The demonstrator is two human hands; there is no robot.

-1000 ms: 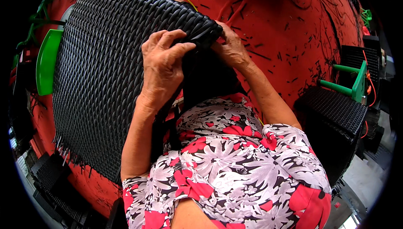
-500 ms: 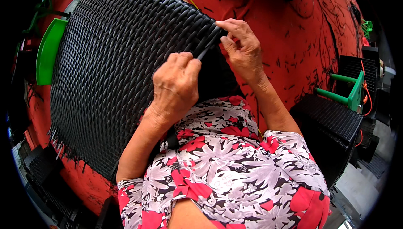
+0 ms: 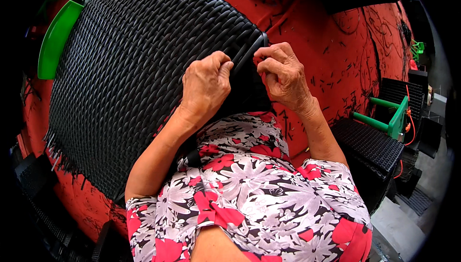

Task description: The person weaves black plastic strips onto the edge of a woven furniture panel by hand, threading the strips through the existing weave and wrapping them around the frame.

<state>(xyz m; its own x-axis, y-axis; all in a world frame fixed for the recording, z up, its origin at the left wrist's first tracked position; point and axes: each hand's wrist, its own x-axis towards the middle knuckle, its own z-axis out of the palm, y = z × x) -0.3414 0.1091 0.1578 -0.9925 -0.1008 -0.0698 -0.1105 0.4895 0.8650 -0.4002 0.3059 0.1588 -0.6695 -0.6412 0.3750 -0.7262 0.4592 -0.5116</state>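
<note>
A large black woven wicker panel curves across the left and middle of the view, its corner near my hands. A flat black strand slants from that corner toward my left hand. My left fingers are closed in a pinch on the strand's lower end, at the panel's edge. Just below and right of the corner is my right hand, fingers curled and thumb drawn in. Whatever its fingertips grip is hidden. Loose strand ends stick out along the panel's lower left edge.
Red sheeting strewn with black scraps covers the floor. A bright green curved piece stands beside the panel at left. To the right are a green frame, an orange cord and stacked black woven pieces.
My right hand has come down off the panel's corner, leaving the corner uncovered. My left hand has shifted slightly right and stays pinched. The view has shifted a little.
</note>
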